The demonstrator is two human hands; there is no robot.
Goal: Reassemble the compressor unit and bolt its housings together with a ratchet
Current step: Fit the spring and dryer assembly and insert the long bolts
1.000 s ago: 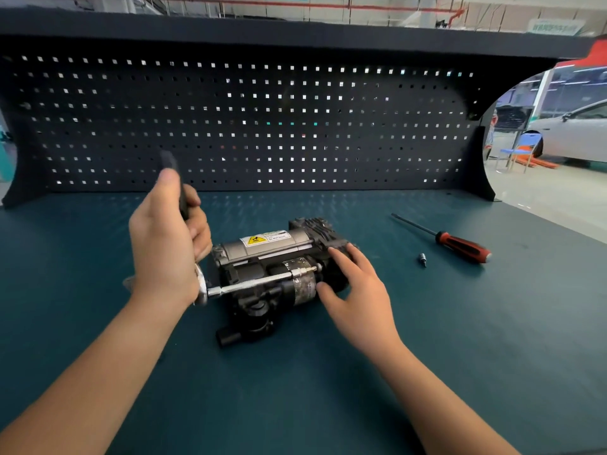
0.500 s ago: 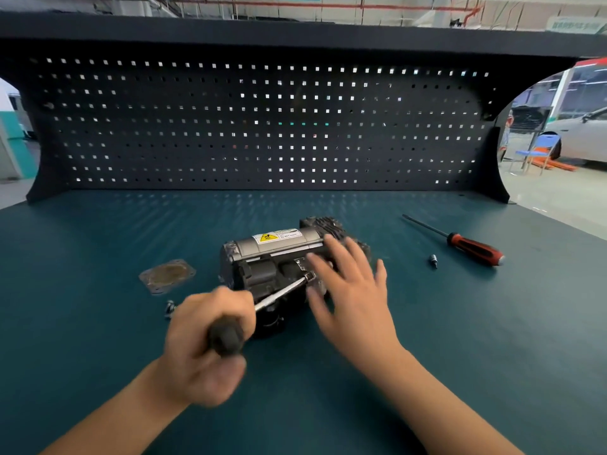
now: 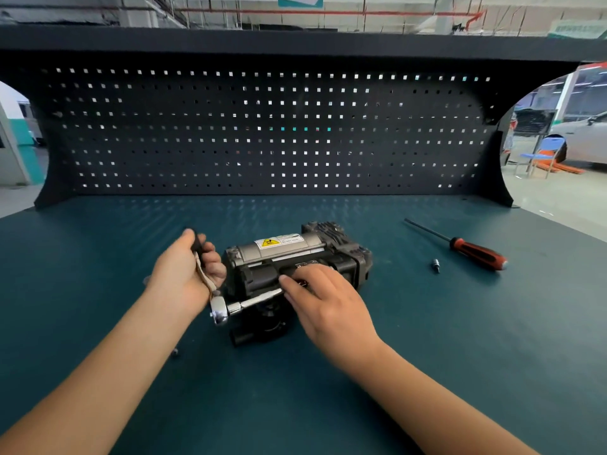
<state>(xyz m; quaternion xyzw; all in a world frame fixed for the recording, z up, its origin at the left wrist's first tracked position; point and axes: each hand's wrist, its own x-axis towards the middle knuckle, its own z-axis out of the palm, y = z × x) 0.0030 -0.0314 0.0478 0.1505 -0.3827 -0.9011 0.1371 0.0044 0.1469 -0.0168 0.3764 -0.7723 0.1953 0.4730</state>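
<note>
A dark teal worktop (image 3: 427, 339) is seen from above, closed off at the back by a black perforated panel (image 3: 262, 133). The compressor unit (image 3: 282, 249) is laid on its side near the middle of the worktop, its silver cylinder with a yellow warning label turned upward and its finned black end pointed to the far right.

The unit is flanked by both hands. The left hand (image 3: 184, 267) is held just beside the unit's left end, wrist raised and forearm stretched in from the lower left; its fingers are curled tight round the black handle of the ratchet (image 3: 219, 311). The handle is stood nearly upright, and the chrome head is hung below the wrist. From the head an extension bar (image 3: 256, 300) is run rightward along the unit's near face.

The right hand (image 3: 325, 300) is laid flat on that near face, fingers nearly straight and spread, nothing gripped; the thumb tip is set against the far end of the extension bar, whose tip is hidden beneath the hand.

A red-and-black-handled screwdriver (image 3: 476, 252) is laid well to the right of the unit, and a small socket bit (image 3: 436, 266) just beside it. A tiny dark part (image 3: 175, 353), too small to be identified, is found near the left forearm.
</note>
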